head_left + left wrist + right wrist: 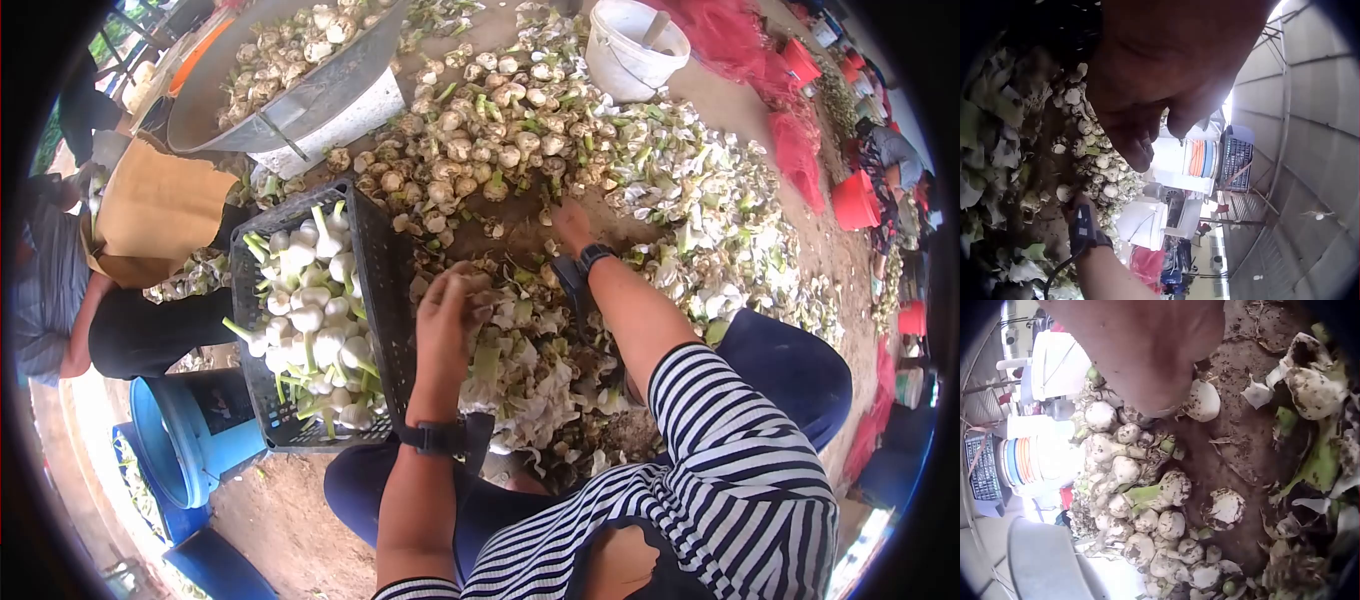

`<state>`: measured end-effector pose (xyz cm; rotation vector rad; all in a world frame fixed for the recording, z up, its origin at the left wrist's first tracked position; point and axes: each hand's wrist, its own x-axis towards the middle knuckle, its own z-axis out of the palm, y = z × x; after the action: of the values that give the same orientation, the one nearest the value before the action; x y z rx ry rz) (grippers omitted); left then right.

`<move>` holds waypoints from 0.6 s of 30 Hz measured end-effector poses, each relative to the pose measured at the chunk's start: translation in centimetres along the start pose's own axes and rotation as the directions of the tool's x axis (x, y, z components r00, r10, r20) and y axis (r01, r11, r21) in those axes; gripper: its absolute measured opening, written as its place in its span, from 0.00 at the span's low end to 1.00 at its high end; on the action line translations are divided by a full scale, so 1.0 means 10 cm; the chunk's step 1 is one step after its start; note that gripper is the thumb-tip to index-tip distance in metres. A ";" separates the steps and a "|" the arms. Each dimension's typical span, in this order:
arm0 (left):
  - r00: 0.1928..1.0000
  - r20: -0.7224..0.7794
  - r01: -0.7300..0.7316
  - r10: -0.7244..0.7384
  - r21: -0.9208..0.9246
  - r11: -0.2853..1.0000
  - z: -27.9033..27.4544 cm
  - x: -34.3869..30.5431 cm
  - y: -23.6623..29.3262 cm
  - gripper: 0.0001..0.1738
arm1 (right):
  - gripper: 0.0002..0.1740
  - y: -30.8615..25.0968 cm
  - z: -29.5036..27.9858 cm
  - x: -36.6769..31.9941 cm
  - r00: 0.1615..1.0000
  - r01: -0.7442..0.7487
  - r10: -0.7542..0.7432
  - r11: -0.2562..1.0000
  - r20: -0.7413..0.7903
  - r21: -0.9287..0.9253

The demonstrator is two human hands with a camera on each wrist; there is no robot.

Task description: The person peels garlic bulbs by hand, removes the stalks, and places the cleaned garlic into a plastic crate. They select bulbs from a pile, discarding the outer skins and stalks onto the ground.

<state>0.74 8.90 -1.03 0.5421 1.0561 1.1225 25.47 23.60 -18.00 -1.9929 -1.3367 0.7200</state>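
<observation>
My left hand [450,312] hovers over a heap of peeled garlic leaves and skins [530,370], beside the crate. Its fingers hang loosely bent, and nothing shows between them in the left wrist view. My right hand [572,225] reaches down to the soil at the near edge of a pile of unpeeled garlic bulbs [470,140]. A pale garlic bulb [1202,401] shows right at the right hand's fingers, which are mostly hidden; I cannot tell whether they grip it. Left of me, a black crate [375,290] holds clean white garlic bulbs with trimmed green stems [310,310].
A white bucket [630,60] stands behind the pile. At the back left, a grey metal basin [340,85] holds more garlic. A blue bucket [170,440] is left of the crate. Another person [50,280] sits at the far left. Red netting [795,150] lies at right.
</observation>
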 end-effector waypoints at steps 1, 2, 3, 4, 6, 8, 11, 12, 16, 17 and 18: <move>1.000 0.002 0.016 -0.016 0.032 0.999 0.03 -0.01 0.01 0.24 | 0.19 -0.03 0.04 0.07 0.998 -0.022 0.025 0.998 0.052 -0.062; 0.999 0.003 0.036 -0.036 0.064 0.997 0.06 -0.02 0.02 0.22 | 0.20 -0.04 0.07 0.10 0.993 -0.043 0.056 0.991 0.104 -0.128; 0.998 0.003 0.058 -0.058 0.094 0.994 0.06 -0.04 0.01 0.21 | 0.20 -0.02 0.13 0.12 0.983 -0.080 0.102 0.986 0.150 -0.149; 0.998 0.013 0.053 -0.055 0.116 0.992 0.04 -0.02 -0.01 0.20 | 0.20 0.00 0.19 0.12 0.970 -0.115 0.148 0.978 0.195 -0.173; 0.997 0.012 0.075 -0.078 0.167 0.983 0.01 0.00 0.00 0.20 | 0.21 0.05 0.26 0.06 0.964 -0.047 0.100 0.975 0.244 -0.216; 0.999 0.010 0.041 -0.045 0.263 0.964 -0.03 0.03 -0.05 0.20 | 0.23 0.15 0.30 -0.18 0.960 0.154 -0.086 0.957 0.267 -0.245; 0.996 -0.013 -0.067 0.084 0.480 0.875 -0.15 0.09 -0.20 0.23 | 0.20 -0.13 0.10 -0.60 0.865 -0.105 0.070 0.994 0.497 0.043; 0.992 -0.024 -0.088 0.122 0.554 0.828 -0.12 0.07 -0.20 0.24 | 0.17 -0.34 -0.03 -0.82 0.837 -0.207 -0.004 0.923 0.547 0.323; 0.943 0.054 -0.222 0.328 0.837 0.500 -0.14 0.05 -0.29 0.27 | 0.13 -0.86 -0.28 -1.48 0.746 -0.495 -0.183 0.489 0.640 0.718; 0.942 0.083 -0.230 0.324 0.863 0.449 -0.15 0.04 -0.31 0.26 | 0.13 -0.89 -0.30 -1.55 0.717 -0.537 -0.184 0.468 0.672 0.702; 0.941 0.111 -0.239 0.319 0.887 0.396 -0.13 0.00 -0.28 0.25 | 0.07 -0.97 -0.33 -1.64 0.730 -0.536 -0.176 0.452 0.660 0.713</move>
<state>0.88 7.60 -3.86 1.6113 1.6668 0.7660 16.55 10.43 -6.98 -0.9799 -0.6923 1.9308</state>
